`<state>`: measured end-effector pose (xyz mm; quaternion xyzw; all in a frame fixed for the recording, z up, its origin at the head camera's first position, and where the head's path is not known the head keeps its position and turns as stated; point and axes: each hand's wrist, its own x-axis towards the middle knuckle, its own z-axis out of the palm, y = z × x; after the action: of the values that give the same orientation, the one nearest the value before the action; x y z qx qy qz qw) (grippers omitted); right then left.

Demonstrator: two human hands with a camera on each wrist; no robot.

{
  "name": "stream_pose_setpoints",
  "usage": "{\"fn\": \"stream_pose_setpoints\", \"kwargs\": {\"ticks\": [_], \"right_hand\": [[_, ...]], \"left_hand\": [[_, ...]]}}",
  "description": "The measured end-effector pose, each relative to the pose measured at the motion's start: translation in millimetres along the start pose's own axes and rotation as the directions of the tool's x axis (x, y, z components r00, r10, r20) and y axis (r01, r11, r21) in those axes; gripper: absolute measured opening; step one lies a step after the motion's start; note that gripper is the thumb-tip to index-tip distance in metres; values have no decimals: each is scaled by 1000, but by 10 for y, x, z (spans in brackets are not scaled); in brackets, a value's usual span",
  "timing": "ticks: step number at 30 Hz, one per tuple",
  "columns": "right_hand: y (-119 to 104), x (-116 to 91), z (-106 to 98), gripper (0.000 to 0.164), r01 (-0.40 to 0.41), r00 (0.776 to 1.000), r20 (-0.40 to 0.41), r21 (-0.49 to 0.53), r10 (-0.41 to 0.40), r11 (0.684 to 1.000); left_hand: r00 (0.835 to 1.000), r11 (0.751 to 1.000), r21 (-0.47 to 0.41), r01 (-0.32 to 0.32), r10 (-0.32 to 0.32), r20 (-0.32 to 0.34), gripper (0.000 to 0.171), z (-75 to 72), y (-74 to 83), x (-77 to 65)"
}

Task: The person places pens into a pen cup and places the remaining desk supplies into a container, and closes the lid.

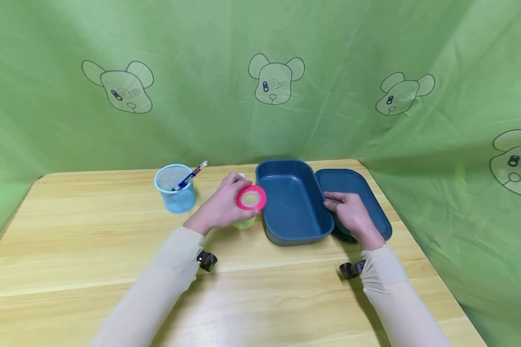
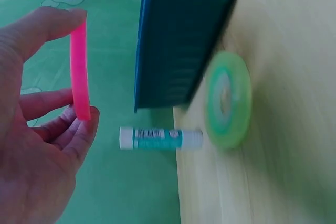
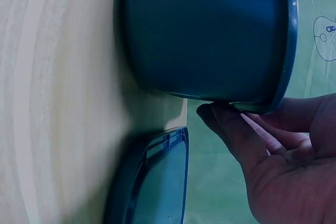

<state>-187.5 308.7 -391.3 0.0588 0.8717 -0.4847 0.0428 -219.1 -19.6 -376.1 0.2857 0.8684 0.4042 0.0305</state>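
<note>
Left wrist view: pink tape roll (image 2: 80, 72) pinched at its edge between thumb and fingers of the left hand (image 2: 37, 150), held up off the table (image 1: 265, 299), roughly level. Key relation: blue box (image 1: 288, 205) lies immediately right of the left hand, long axis running away from the person; roll looks higher than its rim. Left hand nearer the roll, right hand (image 1: 349, 209) on the box's far side from it, fingertips touching the wall near the rim. Pinching or only pressing: cannot tell. Below the left hand, a green roll (image 2: 240, 103) lies flat; glue stick (image 2: 157, 138) upright just beyond. Under and right of the right hand, blue lid (image 1: 351, 185). Left of the left hand, mesh cup (image 1: 179, 198) with pens (image 1: 188, 178) leaning in it.
</note>
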Motion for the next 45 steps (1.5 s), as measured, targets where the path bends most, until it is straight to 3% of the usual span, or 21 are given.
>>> {"fn": "stream_pose_setpoints", "kwargs": {"ticks": [11,21,27,35,45], "right_hand": [[-12,-4,-3,41,2,1000,-7,-2,-2,1000],[2,12,8,41,-11,1000,-18,9,12,1000],[-5,20,18,40,-4,1000,-22,18,4,1000],[-1,15,31,41,-8,1000,-19,20,9,1000],[22,14,25,41,-7,1000,-23,33,8,999]], "left_hand": [[999,999,-24,-24,25,28,72,260,175,332],[995,998,62,-2,-4,101,73,553,234,576],[992,997,72,20,-29,120,75,675,195,636],[984,978,209,24,-60,165,75,776,234,689],[979,948,319,-1,-64,195,74,844,253,731]]}}
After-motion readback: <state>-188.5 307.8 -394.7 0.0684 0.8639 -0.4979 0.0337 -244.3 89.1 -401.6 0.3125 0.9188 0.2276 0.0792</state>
